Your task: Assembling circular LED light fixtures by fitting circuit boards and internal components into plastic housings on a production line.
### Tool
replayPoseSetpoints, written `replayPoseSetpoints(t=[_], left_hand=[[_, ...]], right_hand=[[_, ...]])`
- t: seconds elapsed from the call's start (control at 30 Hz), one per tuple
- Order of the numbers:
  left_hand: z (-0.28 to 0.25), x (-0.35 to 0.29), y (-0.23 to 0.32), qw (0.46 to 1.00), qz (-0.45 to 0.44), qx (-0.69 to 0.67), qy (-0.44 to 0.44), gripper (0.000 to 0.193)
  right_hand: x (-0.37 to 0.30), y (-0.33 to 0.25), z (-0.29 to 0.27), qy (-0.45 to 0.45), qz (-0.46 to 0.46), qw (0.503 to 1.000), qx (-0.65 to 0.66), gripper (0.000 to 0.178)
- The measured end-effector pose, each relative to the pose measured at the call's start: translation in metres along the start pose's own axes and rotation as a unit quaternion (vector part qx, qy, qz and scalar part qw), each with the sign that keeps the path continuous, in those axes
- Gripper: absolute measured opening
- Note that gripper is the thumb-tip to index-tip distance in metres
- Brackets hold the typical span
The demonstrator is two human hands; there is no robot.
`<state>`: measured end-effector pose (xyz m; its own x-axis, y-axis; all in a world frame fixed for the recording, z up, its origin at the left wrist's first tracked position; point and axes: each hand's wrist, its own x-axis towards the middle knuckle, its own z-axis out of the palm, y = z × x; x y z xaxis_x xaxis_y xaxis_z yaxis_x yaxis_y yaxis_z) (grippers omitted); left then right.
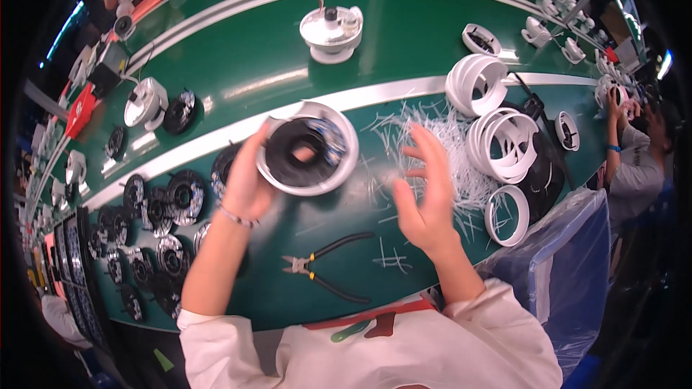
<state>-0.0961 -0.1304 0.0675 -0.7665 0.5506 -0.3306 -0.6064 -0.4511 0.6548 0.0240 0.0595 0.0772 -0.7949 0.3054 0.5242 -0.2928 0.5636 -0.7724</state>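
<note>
My left hand (pixel 249 176) grips a white round housing (pixel 349 145) by its left side, above the bench. A black ring-shaped part with a centre hole (pixel 285 158) and some wiring or circuitry sits inside that housing. My right hand (pixel 430 198) is off to the right with its fingers apart and nothing in them. It hovers beside a heap of thin white plastic strips (pixel 443 140), probably cable ties. Below and between my hands lie open side cutters (pixel 311 266) with black handles, their jaws pointing left. A few loose strips (pixel 393 259) lie to the right of the cutters.
Several black ring assemblies (pixel 173 256) cover the bench's left side. At right are stacked white rings (pixel 504 144) and a blue plastic-lined bin (pixel 569 259). A white metal rail (pixel 238 140) separates the bench from a green belt bearing a white unit (pixel 331 32). Another person (pixel 634 151) works at far right.
</note>
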Motion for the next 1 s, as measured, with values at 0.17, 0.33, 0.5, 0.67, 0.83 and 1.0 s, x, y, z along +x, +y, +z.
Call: replayPoseSetpoints(t=[0.17,0.33,0.5,0.67,0.83,1.0], left_hand=[[-0.056,0.095,0.071,0.981,0.076,0.13,0.125,0.045],[-0.1,0.169,0.084,0.959,0.124,0.111,0.23,0.043],[-0.133,0.178,0.1,0.698,0.228,0.542,0.409,0.056],[-0.082,0.15,0.087,0.621,0.422,0.555,0.36,0.037],[-0.046,0.146,0.091,0.629,0.506,0.523,0.274,0.029],[0.006,0.166,0.091,0.629,0.54,0.527,0.188,0.024]], right_hand=[[-0.031,0.012,-0.065,-0.002,-0.049,0.977,-0.209,0.04],[-0.061,-0.013,-0.006,-0.457,-0.102,0.869,-0.16,0.09],[-0.069,-0.009,0.016,-0.549,-0.126,0.799,-0.21,0.093],[-0.067,-0.029,0.015,-0.563,-0.167,0.747,-0.312,0.094],[-0.071,-0.015,0.034,-0.479,-0.191,0.799,-0.308,0.065],[-0.009,-0.005,0.037,-0.319,-0.139,0.887,-0.304,0.035]])
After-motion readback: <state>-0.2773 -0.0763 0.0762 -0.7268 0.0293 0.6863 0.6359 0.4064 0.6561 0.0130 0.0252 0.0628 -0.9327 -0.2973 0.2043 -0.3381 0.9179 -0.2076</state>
